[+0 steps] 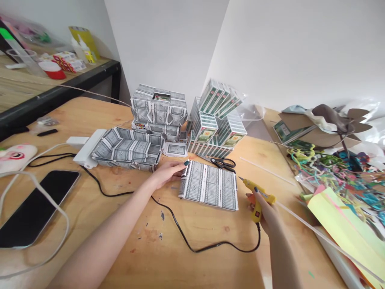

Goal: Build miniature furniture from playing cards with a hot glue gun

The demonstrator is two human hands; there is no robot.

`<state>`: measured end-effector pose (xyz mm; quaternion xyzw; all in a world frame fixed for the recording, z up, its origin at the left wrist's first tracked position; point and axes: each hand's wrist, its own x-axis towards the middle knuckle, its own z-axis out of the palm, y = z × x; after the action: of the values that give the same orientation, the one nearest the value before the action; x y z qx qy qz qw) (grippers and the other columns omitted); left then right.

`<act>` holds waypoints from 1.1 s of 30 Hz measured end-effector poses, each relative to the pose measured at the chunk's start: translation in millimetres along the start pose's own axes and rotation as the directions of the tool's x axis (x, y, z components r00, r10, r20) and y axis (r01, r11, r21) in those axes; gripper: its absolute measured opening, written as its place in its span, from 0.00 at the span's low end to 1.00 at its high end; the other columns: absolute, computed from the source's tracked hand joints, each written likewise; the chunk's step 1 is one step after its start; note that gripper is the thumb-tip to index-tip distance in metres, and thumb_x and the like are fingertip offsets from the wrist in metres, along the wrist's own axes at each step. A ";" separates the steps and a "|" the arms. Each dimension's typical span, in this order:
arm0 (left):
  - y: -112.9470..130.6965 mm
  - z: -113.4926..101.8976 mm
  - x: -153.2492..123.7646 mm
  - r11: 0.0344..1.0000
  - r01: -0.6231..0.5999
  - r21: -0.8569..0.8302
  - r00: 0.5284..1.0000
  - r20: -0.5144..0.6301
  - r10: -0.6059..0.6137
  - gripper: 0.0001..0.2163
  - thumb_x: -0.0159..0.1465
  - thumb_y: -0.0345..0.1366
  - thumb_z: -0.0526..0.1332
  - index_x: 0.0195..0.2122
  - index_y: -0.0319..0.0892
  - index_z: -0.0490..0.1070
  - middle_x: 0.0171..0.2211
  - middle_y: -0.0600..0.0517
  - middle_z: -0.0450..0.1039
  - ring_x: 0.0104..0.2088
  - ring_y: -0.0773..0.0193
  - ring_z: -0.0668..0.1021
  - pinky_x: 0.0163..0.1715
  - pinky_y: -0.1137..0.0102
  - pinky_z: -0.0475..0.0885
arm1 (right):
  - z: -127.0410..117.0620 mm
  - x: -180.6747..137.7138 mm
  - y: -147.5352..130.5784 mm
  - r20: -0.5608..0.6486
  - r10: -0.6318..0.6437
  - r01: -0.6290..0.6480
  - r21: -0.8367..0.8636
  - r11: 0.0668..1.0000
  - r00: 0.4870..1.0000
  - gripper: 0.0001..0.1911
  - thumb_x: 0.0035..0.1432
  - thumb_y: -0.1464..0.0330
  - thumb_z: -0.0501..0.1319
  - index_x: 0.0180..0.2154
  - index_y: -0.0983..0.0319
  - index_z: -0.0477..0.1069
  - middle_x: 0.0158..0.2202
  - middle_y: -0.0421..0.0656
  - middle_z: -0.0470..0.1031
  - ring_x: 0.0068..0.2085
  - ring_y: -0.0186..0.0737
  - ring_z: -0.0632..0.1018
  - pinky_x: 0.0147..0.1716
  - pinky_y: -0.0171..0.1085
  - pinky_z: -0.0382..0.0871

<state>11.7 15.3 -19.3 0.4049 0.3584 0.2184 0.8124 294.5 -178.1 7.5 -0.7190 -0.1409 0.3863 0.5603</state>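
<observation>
My right hand [268,212] grips a yellow hot glue gun [255,188] by its handle, with a long glue stick out of its back and its nozzle towards the card panel. That flat panel [210,185], covered with grey-backed playing cards, lies on the table between my hands. At its upper left corner my left hand [168,174] holds the edge, thumb on top and other fingers partly hidden. Behind my left hand stands an open card-covered box [129,148]. Black-handled scissors [223,162] lie just beyond the panel.
A card-covered structure [159,106] and stacked card packs [207,128] stand at the back. The gun's black cord [180,230] crosses the table to a white power strip [88,150]. A phone [36,208] lies left; pipe cleaners [333,168] and yellow paper [345,224] crowd the right.
</observation>
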 end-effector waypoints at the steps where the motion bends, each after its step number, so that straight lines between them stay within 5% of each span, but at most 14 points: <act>1: -0.2 -0.2 0.2 1.000 0.000 -0.001 1.000 0.001 0.000 0.12 0.55 0.40 0.65 0.38 0.40 0.76 0.33 0.48 0.77 0.33 0.65 0.76 0.36 0.70 0.70 | -0.6 0.2 3.6 -0.008 0.008 -0.008 0.014 1.000 1.000 0.14 0.41 0.62 0.69 0.32 0.59 0.72 0.32 0.39 0.75 0.23 0.30 0.73 0.24 0.30 0.73; 6: -1.7 -2.3 0.8 1.000 -0.003 -0.001 1.000 0.017 0.003 0.12 0.56 0.40 0.64 0.38 0.39 0.75 0.35 0.48 0.77 0.34 0.65 0.76 0.36 0.70 0.69 | -7.8 4.6 12.1 0.069 0.059 -0.059 0.010 0.998 0.996 0.19 0.37 0.61 0.71 0.32 0.62 0.73 0.33 0.43 0.76 0.33 0.39 0.78 0.36 0.34 0.76; 10: -2.1 -3.0 0.0 1.000 -0.009 0.004 0.999 0.034 0.009 0.13 0.56 0.41 0.64 0.39 0.40 0.75 0.37 0.48 0.77 0.35 0.65 0.76 0.37 0.71 0.69 | -17.5 6.5 4.9 -0.036 0.117 -0.122 -0.330 0.936 0.992 0.19 0.38 0.58 0.68 0.30 0.65 0.73 0.29 0.45 0.77 0.33 0.44 0.78 0.33 0.37 0.74; 13: -1.7 -2.5 -0.6 1.000 -0.012 0.006 0.999 0.031 0.012 0.13 0.56 0.41 0.64 0.39 0.40 0.75 0.37 0.47 0.77 0.35 0.65 0.76 0.37 0.71 0.69 | -21.5 1.7 -8.1 -0.160 0.071 -0.168 -0.748 0.643 0.985 0.17 0.43 0.55 0.64 0.23 0.63 0.73 0.21 0.45 0.75 0.29 0.48 0.77 0.28 0.40 0.70; 16: -1.2 -1.8 -1.1 1.000 -0.013 0.003 0.999 0.033 0.013 0.13 0.57 0.42 0.64 0.39 0.40 0.75 0.37 0.47 0.77 0.35 0.64 0.76 0.37 0.71 0.69 | -11.6 -11.2 -22.4 -0.150 -0.151 -0.090 -0.933 0.348 0.977 0.16 0.47 0.55 0.59 0.24 0.60 0.73 0.22 0.46 0.74 0.29 0.51 0.76 0.26 0.42 0.66; 18: -0.8 -1.3 -1.5 1.000 -0.013 0.006 0.999 0.034 0.012 0.13 0.57 0.42 0.63 0.39 0.40 0.75 0.37 0.47 0.77 0.35 0.65 0.76 0.37 0.71 0.69 | 6.6 -21.8 -28.0 -0.076 -0.397 0.072 -0.936 0.344 0.914 0.16 0.52 0.55 0.56 0.27 0.60 0.72 0.26 0.47 0.75 0.30 0.48 0.75 0.28 0.42 0.66; 21: -0.6 -1.0 -1.9 1.000 -0.010 0.013 1.000 0.029 0.009 0.13 0.57 0.42 0.63 0.39 0.40 0.75 0.37 0.48 0.77 0.35 0.66 0.76 0.36 0.72 0.69 | 48.1 -34.0 -28.1 0.206 -0.673 0.522 -0.795 0.308 0.711 0.17 0.55 0.55 0.54 0.33 0.61 0.71 0.35 0.49 0.75 0.37 0.45 0.76 0.37 0.42 0.69; 24: -0.8 -1.0 -1.9 1.000 -0.009 0.006 1.000 0.019 0.009 0.13 0.56 0.42 0.64 0.38 0.39 0.75 0.36 0.48 0.77 0.34 0.66 0.76 0.36 0.72 0.69 | 93.6 -37.7 -24.4 0.571 -0.647 0.800 -0.592 0.103 0.506 0.30 0.53 0.50 0.56 0.51 0.65 0.65 0.52 0.53 0.68 0.56 0.51 0.66 0.53 0.49 0.62; 27: -0.8 -0.6 -1.7 1.000 -0.012 0.009 1.000 0.015 0.011 0.13 0.55 0.42 0.65 0.37 0.39 0.75 0.35 0.49 0.77 0.34 0.66 0.76 0.37 0.71 0.70 | 128.6 -35.6 -22.9 0.707 -0.534 0.831 -0.556 -0.015 0.463 0.48 0.49 0.44 0.55 0.60 0.71 0.52 0.61 0.57 0.56 0.63 0.56 0.54 0.58 0.55 0.51; 33: 1.0 3.9 -2.6 1.000 -0.018 0.000 0.999 -0.033 0.018 0.13 0.53 0.41 0.66 0.37 0.40 0.75 0.33 0.50 0.76 0.31 0.67 0.75 0.35 0.71 0.70 | 154.4 -31.7 -19.5 0.766 -0.410 0.819 -0.569 -0.077 0.494 0.51 0.49 0.40 0.50 0.62 0.70 0.49 0.62 0.57 0.54 0.63 0.58 0.55 0.59 0.60 0.38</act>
<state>12.9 12.2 -15.7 0.4042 0.3679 0.2324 0.8045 167.9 -84.2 26.5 -0.6509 -0.7490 0.0407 0.1171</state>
